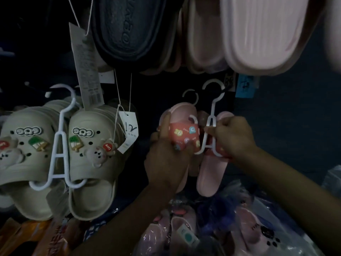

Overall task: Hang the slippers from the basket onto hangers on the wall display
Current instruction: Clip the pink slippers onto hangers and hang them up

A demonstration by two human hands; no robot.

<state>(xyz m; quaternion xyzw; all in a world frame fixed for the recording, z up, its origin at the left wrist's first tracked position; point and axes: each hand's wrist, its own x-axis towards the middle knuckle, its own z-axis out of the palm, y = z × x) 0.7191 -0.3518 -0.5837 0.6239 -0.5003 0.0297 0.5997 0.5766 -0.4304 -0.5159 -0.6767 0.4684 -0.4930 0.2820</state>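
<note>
The left hand clamps its fingers on the red-strapped slipper beside the white hanger, which the right hand pinches. The other pink slipper seems already hooked. Below the hanger, bagged slippers wait unhung.

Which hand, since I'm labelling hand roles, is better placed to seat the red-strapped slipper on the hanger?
Left, probably. The left hand grips the red-strapped slipper right against the left prong of the white hanger, while the right hand pinches the hanger's frame, apparently steadying it.

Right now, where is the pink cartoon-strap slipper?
Head view, right of centre: the slipper, gripped by the left hand, beside the white hanger the right hand holds.
</note>
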